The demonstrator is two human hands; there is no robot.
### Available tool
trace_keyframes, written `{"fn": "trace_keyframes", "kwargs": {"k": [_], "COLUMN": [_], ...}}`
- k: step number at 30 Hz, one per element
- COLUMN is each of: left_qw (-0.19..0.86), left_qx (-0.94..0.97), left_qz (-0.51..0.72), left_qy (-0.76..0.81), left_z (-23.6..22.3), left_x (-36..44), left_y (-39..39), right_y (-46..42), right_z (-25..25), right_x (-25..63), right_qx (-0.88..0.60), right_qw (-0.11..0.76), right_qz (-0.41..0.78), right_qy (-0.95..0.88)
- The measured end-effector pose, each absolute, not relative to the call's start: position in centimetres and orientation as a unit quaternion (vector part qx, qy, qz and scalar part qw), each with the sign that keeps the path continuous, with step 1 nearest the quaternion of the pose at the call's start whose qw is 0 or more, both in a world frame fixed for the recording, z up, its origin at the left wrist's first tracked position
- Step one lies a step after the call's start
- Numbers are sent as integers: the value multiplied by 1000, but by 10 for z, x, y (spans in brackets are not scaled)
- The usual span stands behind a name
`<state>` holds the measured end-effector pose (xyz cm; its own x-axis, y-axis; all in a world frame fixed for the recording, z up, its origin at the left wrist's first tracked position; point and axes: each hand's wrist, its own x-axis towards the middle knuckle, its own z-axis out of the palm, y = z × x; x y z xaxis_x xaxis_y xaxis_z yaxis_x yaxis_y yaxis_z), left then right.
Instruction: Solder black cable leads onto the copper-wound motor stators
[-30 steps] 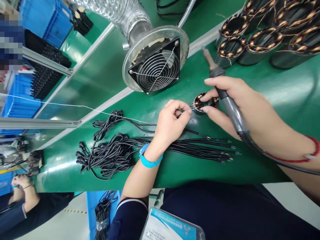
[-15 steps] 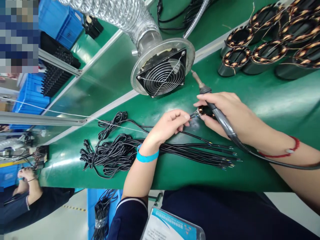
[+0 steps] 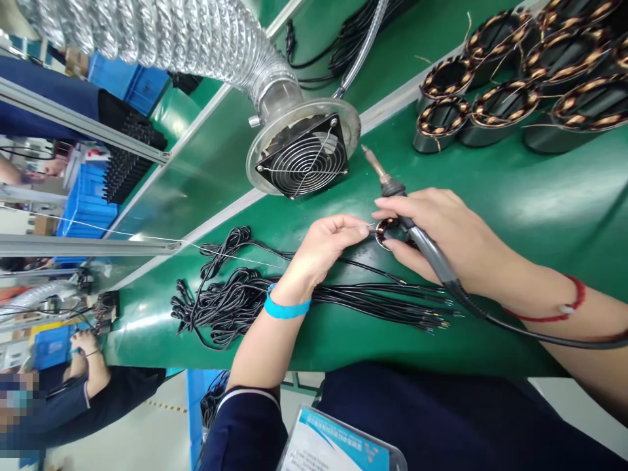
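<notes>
My right hand (image 3: 441, 235) grips a soldering iron (image 3: 426, 248), its tip raised toward the upper left. The thumb and fingers of that same hand also steady a small copper-wound stator coil (image 3: 385, 230), partly hidden behind the iron. Thin wire leads (image 3: 371, 226) run from the coil's left side, and my left hand (image 3: 331, 245) pinches them between thumb and index finger. A bundle of black cables (image 3: 235, 294) with stripped, coloured ends (image 3: 436, 320) lies on the green table (image 3: 343, 347) below and beside my left wrist.
A fume extractor fan (image 3: 307, 160) on a silver flexible duct (image 3: 161, 46) stands just beyond my hands. Several copper-wound stators (image 3: 505, 108) sit at the upper right. At the far left, another person's hands (image 3: 86, 343) show at the bench. A blue bin (image 3: 196, 405) is below the table.
The camera view has shifted slightly. The stator coil between my hands now shows its ring more face-on. Both hands keep their grips, and the iron's tip stays away from the leads.
</notes>
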<state>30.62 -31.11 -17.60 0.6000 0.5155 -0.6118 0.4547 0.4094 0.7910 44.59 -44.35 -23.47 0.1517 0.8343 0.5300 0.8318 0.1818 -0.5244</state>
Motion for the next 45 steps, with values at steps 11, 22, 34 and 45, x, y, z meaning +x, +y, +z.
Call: {"fn": "trace_keyframes", "kwargs": {"k": [11, 22, 34, 45], "left_qw": [723, 710, 666, 592], "left_qx": [514, 568, 669, 623], "left_qz": [-20, 31, -28, 120], "left_qy": [461, 416, 329, 497], "left_z": [-181, -186, -180, -179], "left_x": [301, 308, 293, 269], "left_y": [-302, -311, -310, -274], "right_y": [-439, -436, -436, -439], "right_z": [-234, -238, -236, -235], "right_x": [423, 420, 425, 436], "right_qx": [-645, -642, -657, -671], "right_qw": [424, 441, 473, 476], "right_qz": [-49, -59, -23, -41], "right_qy": [-634, -624, -587, -567]}}
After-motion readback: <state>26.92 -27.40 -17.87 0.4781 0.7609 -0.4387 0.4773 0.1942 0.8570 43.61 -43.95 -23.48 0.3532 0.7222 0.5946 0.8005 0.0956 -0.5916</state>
